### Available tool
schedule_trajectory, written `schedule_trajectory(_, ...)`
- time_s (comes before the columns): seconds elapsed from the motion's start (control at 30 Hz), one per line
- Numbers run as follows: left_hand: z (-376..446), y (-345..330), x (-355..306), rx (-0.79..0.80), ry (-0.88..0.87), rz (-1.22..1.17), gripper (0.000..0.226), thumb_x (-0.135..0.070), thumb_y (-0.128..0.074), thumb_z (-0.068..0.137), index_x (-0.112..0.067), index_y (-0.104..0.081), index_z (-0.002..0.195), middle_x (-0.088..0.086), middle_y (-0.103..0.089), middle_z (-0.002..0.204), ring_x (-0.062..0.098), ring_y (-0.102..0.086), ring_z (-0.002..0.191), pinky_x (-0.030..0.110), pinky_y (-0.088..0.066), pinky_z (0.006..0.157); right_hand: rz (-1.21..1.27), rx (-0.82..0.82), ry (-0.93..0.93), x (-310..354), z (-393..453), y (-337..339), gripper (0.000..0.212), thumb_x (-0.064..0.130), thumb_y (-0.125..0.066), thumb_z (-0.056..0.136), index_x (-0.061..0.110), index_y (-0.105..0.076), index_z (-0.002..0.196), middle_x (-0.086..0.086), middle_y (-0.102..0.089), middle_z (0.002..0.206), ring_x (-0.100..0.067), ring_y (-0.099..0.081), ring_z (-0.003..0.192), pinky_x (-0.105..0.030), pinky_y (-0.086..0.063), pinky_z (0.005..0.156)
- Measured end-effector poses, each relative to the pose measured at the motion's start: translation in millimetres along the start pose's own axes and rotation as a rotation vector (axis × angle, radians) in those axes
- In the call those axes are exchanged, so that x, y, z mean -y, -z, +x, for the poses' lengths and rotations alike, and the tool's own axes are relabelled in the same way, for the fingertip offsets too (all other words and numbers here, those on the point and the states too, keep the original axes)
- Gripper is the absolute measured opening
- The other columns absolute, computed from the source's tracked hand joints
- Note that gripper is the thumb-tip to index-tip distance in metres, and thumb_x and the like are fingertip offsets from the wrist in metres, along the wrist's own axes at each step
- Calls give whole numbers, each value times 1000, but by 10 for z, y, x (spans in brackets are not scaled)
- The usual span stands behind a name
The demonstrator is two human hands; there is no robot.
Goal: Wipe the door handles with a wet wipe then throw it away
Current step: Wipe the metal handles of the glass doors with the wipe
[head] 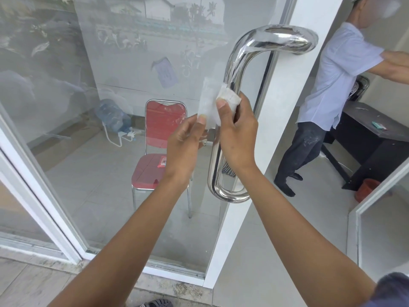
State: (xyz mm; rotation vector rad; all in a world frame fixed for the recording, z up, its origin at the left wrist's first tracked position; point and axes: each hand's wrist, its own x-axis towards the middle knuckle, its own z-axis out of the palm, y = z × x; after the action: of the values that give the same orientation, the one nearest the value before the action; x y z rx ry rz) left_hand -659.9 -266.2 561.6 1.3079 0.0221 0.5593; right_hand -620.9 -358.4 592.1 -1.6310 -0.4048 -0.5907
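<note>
Two hands: left hand (184, 140), right hand (238, 134). One wipe (229, 97), one door handle (232, 69), one red chair (159, 151), one water jug (112, 116), one other person (327, 89).

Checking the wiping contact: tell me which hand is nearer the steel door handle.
Right. The right hand presses the wet wipe against the door handle, fingers curled round its bar. The left hand sits beside it to the left, pinching the wipe's loose end, off the handle.

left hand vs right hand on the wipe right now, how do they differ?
The right hand curls round the door handle, pressing the bunched wet wipe to the bar; the left hand touches no handle and only pinches the wipe's loose hanging end. The right hand sits higher and nearer the door frame; the left hand is out over the glass. Both hold the same wipe.
</note>
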Motion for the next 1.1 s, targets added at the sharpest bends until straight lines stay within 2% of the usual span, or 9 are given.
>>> schedule_trajectory(0.07, 12, -26, -44, -9, -2, -7, 10, -34, -60, 97, -35, -70, 99, -8, -75, 97, 11, -70, 92, 35, -56, 89, 44, -11, 41, 129, 85, 2, 24, 32, -58, 99, 12, -62, 113, -11, -53, 72, -7, -45, 66, -25, -42, 63)
schedule_trajectory(0.23, 47, -144, -174, 23, -32, -14, 16, -35, -60, 97, -28, -68, 108, 1, -73, 111, 10, -70, 90, 33, -54, 89, 55, -61, 38, 236, 184, -6, 25, 29, -61, 98, 6, -63, 108, 16, -53, 68, 0, -47, 62, -15, -40, 62)
schedule_trajectory(0.37, 63, -187, -222, 34, -65, -41, 13, -33, -58, 98, -32, -71, 98, -7, -72, 84, 8, -68, 76, 23, -57, 73, 36, -70, 4, 237, 67, 16, 38, 22, -66, 94, 1, -59, 126, -13, -71, 106, -15, -66, 93, -39, -56, 88)
schedule_trajectory(0.5, 88, -210, -274, 5, -49, -50, 18, -39, -57, 97, -41, -72, 89, -14, -73, 84, 5, -71, 80, 23, -57, 76, 47, -121, 18, 350, 192, 12, 30, 27, -75, 85, -1, -64, 89, -21, -67, 81, -21, -57, 64, -50, -53, 67)
schedule_trajectory(0.6, 129, -258, -327, 1, -48, -66, 18, -42, -57, 96, -33, -71, 101, -12, -73, 92, 9, -71, 88, 34, -57, 88, 38, -163, 15, 426, 304, 22, 39, 38, -76, 83, 0, -66, 83, -22, -65, 76, -22, -50, 58, -48, -50, 66)
schedule_trajectory(0.67, 153, -306, -379, 7, -81, -63, 18, -40, -56, 97, -32, -71, 102, -13, -73, 89, 8, -70, 84, 31, -56, 83, 61, -150, 25, 418, 286, 37, 27, 36, -74, 86, 9, -71, 84, -12, -70, 75, -24, -59, 61, -41, -54, 67)
schedule_trajectory(0.77, 159, -382, -452, 51, -140, -16, 20, -38, -54, 98, -30, -72, 103, 2, -75, 94, 17, -67, 85, 39, -55, 82, 32, -164, 81, 390, 240, 108, 16, 31, -71, 90, 18, -75, 96, 12, -69, 67, -1, -57, 58, -17, -48, 60)
schedule_trajectory(0.97, 134, -514, -538, 69, -178, 17, 29, -33, -53, 99, -21, -66, 122, -1, -75, 110, 16, -69, 105, 39, -52, 97, -231, -240, 281, 414, 305, 296, 14, 32, -70, 90, 19, -74, 92, 8, -68, 70, -14, -63, 63, -37, -53, 66)
schedule_trajectory(1.1, 147, -572, -555, 76, -220, 29, 34, -34, -53, 99, -20, -61, 128, -9, -72, 97, 12, -65, 86, 39, -51, 88, -365, -371, 436, 459, 321, 349, 10, 21, -71, 89, 17, -78, 95, 3, -69, 80, -15, -55, 64, -29, -44, 61)
